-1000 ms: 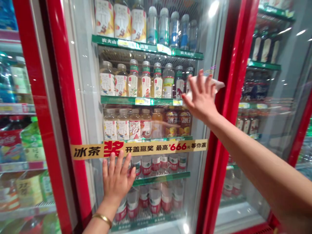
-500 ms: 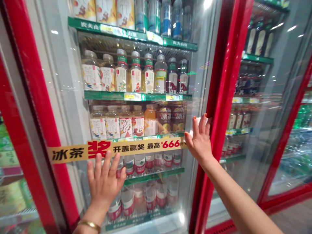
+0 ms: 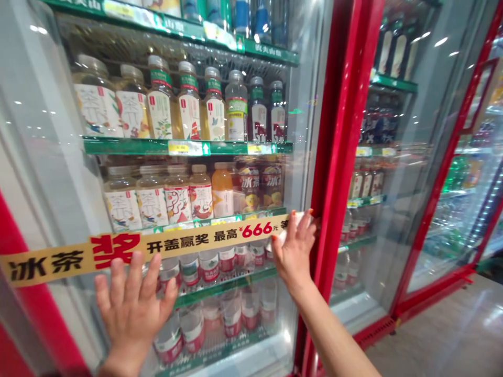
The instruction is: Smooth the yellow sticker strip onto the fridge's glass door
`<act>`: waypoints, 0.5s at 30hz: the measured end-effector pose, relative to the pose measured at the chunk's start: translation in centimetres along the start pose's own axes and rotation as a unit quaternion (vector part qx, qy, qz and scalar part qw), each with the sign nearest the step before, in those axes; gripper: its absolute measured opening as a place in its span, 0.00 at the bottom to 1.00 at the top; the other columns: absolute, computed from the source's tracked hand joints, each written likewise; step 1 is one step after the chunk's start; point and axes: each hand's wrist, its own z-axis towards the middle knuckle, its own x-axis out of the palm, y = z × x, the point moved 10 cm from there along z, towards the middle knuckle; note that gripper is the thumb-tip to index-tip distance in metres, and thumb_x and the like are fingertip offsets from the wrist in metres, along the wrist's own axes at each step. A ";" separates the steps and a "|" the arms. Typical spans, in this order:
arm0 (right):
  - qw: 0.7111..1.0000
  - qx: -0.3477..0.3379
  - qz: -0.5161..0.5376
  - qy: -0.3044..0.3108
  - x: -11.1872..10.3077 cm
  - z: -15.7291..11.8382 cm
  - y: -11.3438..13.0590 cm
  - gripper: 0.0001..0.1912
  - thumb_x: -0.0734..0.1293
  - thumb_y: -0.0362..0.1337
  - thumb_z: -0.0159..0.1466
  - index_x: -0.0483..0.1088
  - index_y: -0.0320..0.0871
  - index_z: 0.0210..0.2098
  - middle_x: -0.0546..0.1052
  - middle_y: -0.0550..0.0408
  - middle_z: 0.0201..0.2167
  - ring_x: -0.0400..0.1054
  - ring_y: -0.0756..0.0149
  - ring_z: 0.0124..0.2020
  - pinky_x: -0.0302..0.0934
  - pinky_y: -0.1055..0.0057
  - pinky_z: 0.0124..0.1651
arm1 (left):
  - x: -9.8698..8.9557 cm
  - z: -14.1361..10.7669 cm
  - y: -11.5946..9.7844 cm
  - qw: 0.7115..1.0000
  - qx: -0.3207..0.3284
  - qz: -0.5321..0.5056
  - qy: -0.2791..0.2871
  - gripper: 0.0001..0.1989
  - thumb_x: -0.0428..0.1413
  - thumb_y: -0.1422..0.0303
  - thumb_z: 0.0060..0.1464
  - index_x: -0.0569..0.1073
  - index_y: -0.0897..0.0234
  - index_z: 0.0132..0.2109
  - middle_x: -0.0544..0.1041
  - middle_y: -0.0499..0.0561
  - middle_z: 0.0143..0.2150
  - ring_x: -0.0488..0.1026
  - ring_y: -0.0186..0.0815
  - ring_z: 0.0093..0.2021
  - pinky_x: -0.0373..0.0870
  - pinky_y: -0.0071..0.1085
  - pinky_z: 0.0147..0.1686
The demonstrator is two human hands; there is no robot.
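Note:
My right hand (image 3: 296, 246) presses a crumpled white cloth or tissue (image 3: 280, 236) against the glass door (image 3: 308, 157), near its red frame. The fingers lie over the white piece and hide most of it; I cannot tell cloth from paper. A yellow printed strip (image 3: 176, 243) runs across the door, its right end under or beside that hand. Lower left, my left hand (image 3: 131, 309) has its fingers spread, palm toward the glass, just below the strip's red character. Nothing is held in it. Whether it touches the glass I cannot tell.
Behind the glass stand rows of tea bottles (image 3: 188, 102) and lower bottles with red-and-white labels (image 3: 208, 267) on green-edged shelves (image 3: 231, 148). A red door frame (image 3: 341, 131) divides this cooler from others on the right. Grey floor (image 3: 440, 324) shows at lower right.
The view has come closer and turned right. My right hand with the white piece is lower on the door, now over the strip's right end. My left hand stays spread below the strip.

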 end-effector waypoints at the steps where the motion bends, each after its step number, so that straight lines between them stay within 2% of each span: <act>1: 0.999 -0.033 -0.009 0.004 0.3 -0.9 2.0 0.48 0.63 0.58 0.72 0.41 0.55 0.83 0.36 0.43 0.84 0.39 0.22 0.82 0.62 0.20 0.66 | 0.1 -0.2 0.2 1.000 -0.004 -0.002 0.000 0.47 0.64 0.62 0.64 0.50 0.45 0.81 0.48 0.47 0.85 0.44 0.52 0.84 0.40 0.61 0.83; 2: 0.994 -0.105 -0.023 0.007 0.7 -2.6 4.6 0.46 0.64 0.62 0.69 0.48 0.61 0.82 0.43 0.50 0.84 0.38 0.23 0.82 0.60 0.20 0.68 | 0.2 -0.3 0.3 1.000 -0.006 -0.006 -0.001 0.46 0.64 0.62 0.64 0.51 0.44 0.81 0.49 0.46 0.85 0.45 0.53 0.84 0.41 0.63 0.82; 4: 0.962 -0.268 -0.043 0.002 1.4 -7.8 8.7 0.42 0.63 0.71 0.65 0.57 0.76 0.76 0.53 0.68 0.82 0.36 0.33 0.84 0.63 0.28 0.70 | 0.3 -0.5 0.6 1.000 -0.008 -0.011 -0.002 0.46 0.64 0.62 0.63 0.52 0.43 0.81 0.49 0.46 0.84 0.46 0.56 0.84 0.42 0.65 0.82; 5: 0.950 -0.308 -0.040 0.000 1.6 -10.2 9.0 0.41 0.63 0.73 0.63 0.58 0.80 0.74 0.54 0.73 0.82 0.35 0.37 0.84 0.66 0.34 0.70 | 0.4 -0.6 0.7 1.000 -0.009 -0.013 -0.003 0.46 0.64 0.62 0.63 0.52 0.43 0.81 0.50 0.46 0.84 0.46 0.56 0.84 0.43 0.66 0.81; 6: 0.948 -0.316 -0.034 -0.002 1.7 -11.6 8.2 0.42 0.63 0.73 0.64 0.56 0.80 0.75 0.51 0.73 0.82 0.33 0.39 0.84 0.69 0.37 0.68 | 0.4 -0.7 0.7 1.000 -0.010 -0.013 -0.005 0.46 0.64 0.62 0.62 0.52 0.43 0.81 0.50 0.46 0.84 0.46 0.56 0.84 0.43 0.67 0.81; 7: 0.958 -0.286 -0.027 0.000 1.7 -12.0 6.4 0.44 0.64 0.70 0.66 0.52 0.75 0.78 0.46 0.67 0.84 0.31 0.39 0.84 0.70 0.37 0.66 | 0.4 -0.8 0.7 1.000 -0.009 -0.013 -0.006 0.46 0.64 0.61 0.62 0.52 0.43 0.80 0.50 0.46 0.84 0.47 0.56 0.84 0.43 0.67 0.81; 8: 0.974 -0.225 -0.020 0.002 1.7 -11.3 3.9 0.47 0.65 0.65 0.69 0.46 0.67 0.81 0.40 0.57 0.85 0.30 0.36 0.84 0.71 0.37 0.64 | 0.4 -0.8 0.7 1.000 -0.006 -0.012 -0.007 0.46 0.64 0.61 0.62 0.53 0.43 0.80 0.51 0.47 0.84 0.47 0.56 0.84 0.44 0.67 0.81; 10: 0.997 -0.074 -0.002 0.005 1.5 -8.8 -0.9 0.49 0.63 0.54 0.74 0.32 0.51 0.84 0.28 0.39 0.84 0.32 0.29 0.83 0.71 0.32 0.62 | 0.3 -0.8 0.5 1.000 -0.004 -0.010 -0.010 0.45 0.64 0.60 0.62 0.53 0.45 0.81 0.51 0.48 0.84 0.46 0.55 0.84 0.43 0.66 0.81; 11: 1.000 -0.008 0.010 0.007 1.5 -7.5 -2.4 0.49 0.61 0.50 0.76 0.27 0.47 0.83 0.25 0.35 0.83 0.33 0.27 0.83 0.69 0.28 0.63 | 0.2 -0.8 0.5 1.000 -0.004 -0.011 -0.012 0.45 0.64 0.60 0.62 0.53 0.45 0.81 0.51 0.49 0.84 0.45 0.55 0.84 0.43 0.67 0.81; 12: 0.999 0.039 0.024 0.009 1.6 -6.6 -2.7 0.49 0.60 0.49 0.76 0.25 0.47 0.83 0.22 0.35 0.83 0.32 0.26 0.83 0.65 0.25 0.65 | 0.2 -0.7 0.5 1.000 -0.006 -0.011 -0.013 0.46 0.64 0.60 0.63 0.53 0.46 0.81 0.51 0.49 0.84 0.45 0.55 0.84 0.42 0.67 0.81; 13: 0.998 0.056 0.039 0.012 1.7 -6.1 -1.8 0.49 0.61 0.50 0.76 0.26 0.48 0.83 0.22 0.37 0.83 0.30 0.26 0.83 0.61 0.22 0.67 | 0.1 -0.7 0.5 1.000 -0.008 -0.013 -0.014 0.46 0.64 0.60 0.63 0.53 0.46 0.81 0.51 0.49 0.84 0.44 0.55 0.84 0.42 0.67 0.81; 15: 0.998 -0.011 0.055 0.024 2.0 -6.8 2.9 0.51 0.66 0.55 0.73 0.34 0.53 0.84 0.28 0.41 0.84 0.24 0.24 0.83 0.51 0.18 0.71 | 0.1 -0.6 0.5 1.000 -0.004 -0.017 -0.014 0.46 0.64 0.60 0.63 0.52 0.46 0.81 0.51 0.49 0.84 0.44 0.56 0.84 0.41 0.68 0.81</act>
